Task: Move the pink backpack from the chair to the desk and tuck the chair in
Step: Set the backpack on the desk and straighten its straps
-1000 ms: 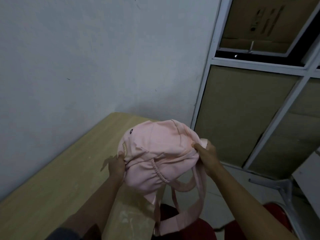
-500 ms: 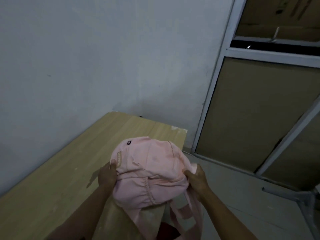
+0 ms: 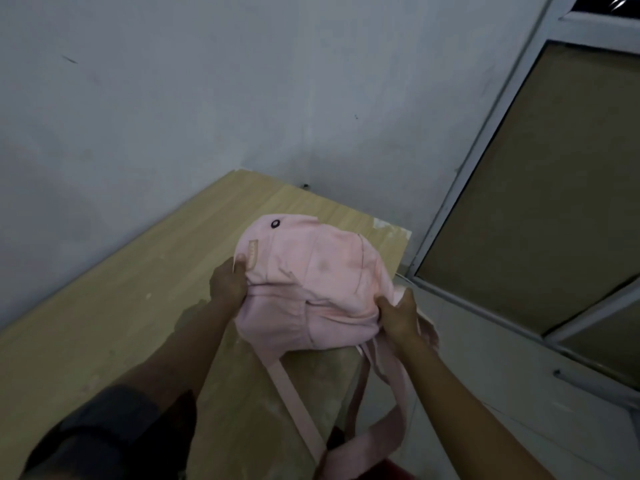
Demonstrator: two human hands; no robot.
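Note:
The pink backpack (image 3: pixel 311 282) sits over the right end of the light wooden desk (image 3: pixel 121 306), with its straps hanging down past the desk's right edge. My left hand (image 3: pixel 228 282) grips its left side near a small fabric tag. My right hand (image 3: pixel 398 315) grips its right side by the straps. Whether the bag rests fully on the desk top or is still held just above it is not clear. A sliver of the red chair (image 3: pixel 391 471) shows at the bottom edge, below the hanging straps.
A grey-white wall (image 3: pixel 242 98) runs behind the desk. To the right stands a white-framed window or door (image 3: pixel 485 168) with brown panels, close to the desk's corner. Pale floor lies between the desk and that frame.
Both hands have carried the backpack forward and left, from beyond the desk's right edge to over its top. The view has swung left, so the chair has nearly left the frame.

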